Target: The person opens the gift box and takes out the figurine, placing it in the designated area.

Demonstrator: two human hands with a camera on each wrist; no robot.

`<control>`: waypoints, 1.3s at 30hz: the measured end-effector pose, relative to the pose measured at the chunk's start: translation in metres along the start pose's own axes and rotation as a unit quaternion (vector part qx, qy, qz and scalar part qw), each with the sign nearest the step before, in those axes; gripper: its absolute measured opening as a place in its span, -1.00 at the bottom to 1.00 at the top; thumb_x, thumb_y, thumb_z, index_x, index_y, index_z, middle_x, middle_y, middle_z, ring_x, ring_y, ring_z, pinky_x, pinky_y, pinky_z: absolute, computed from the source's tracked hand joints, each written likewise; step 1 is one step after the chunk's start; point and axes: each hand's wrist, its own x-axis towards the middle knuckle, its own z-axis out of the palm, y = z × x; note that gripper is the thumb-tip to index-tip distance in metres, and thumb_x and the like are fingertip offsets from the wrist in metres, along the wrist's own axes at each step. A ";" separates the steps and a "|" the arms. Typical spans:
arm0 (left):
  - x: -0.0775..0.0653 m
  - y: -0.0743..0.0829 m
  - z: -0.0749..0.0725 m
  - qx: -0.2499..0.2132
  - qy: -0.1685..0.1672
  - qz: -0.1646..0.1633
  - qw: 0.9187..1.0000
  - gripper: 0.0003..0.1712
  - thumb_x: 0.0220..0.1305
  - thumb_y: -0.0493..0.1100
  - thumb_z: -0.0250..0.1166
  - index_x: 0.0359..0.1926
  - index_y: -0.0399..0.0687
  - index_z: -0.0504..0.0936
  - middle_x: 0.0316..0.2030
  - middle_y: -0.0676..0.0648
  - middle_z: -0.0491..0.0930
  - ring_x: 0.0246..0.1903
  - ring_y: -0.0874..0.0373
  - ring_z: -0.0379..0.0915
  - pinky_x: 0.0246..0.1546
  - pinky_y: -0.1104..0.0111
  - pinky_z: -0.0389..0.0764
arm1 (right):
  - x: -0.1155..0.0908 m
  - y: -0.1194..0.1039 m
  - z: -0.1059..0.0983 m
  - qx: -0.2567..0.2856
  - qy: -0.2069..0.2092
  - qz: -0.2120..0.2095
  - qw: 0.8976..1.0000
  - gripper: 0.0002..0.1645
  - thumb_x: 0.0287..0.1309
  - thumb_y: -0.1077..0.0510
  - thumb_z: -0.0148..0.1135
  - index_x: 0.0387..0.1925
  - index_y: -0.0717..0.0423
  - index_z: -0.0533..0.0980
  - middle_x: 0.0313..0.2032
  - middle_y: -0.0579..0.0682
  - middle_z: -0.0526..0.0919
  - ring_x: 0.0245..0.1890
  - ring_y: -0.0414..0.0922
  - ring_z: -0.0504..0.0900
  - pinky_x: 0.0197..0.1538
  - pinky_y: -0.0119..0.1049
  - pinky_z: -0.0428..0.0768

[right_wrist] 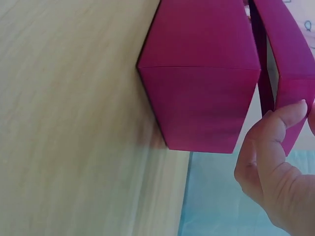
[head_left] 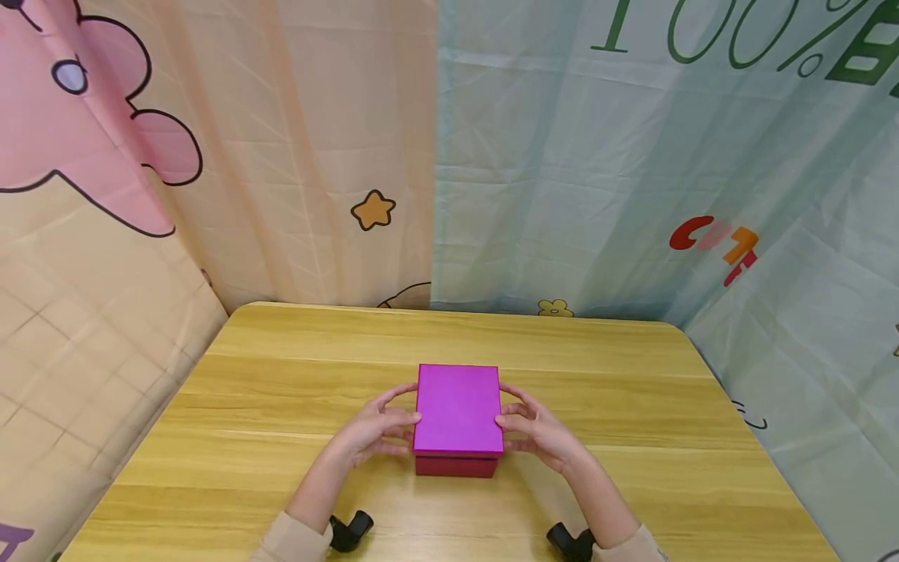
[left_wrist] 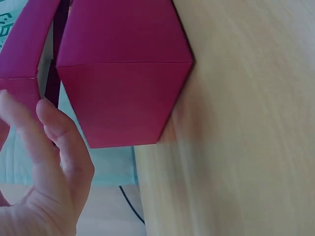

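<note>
1 magenta box [head_left: 455,467], lid [head_left: 458,409] ajar, held b/w both hands [head_left: 375,429] [head_left: 541,431], insides hidden

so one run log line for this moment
left hand: holds magenta box lid | right hand: holds lid | lid: raised, gap above box base

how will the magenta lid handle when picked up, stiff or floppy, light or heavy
The lid is likely stiff: its edges run straight and its corners look square. It is probably light, since its rim looks thin. Its smooth surface may be slightly slippery.
</note>
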 end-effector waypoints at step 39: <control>0.001 0.024 0.031 -0.144 0.124 0.166 0.968 -0.76 0.34 -0.17 0.02 -0.26 -0.21 0.56 -0.17 -0.11 0.47 -0.03 0.04 0.34 -0.11 0.00 0.55 | -0.003 -0.024 0.030 0.187 0.138 -0.119 0.965 -0.75 0.26 0.00 0.06 -0.22 0.05 0.55 -0.13 0.01 0.49 0.00 -0.07 0.43 0.04 -0.06 0.53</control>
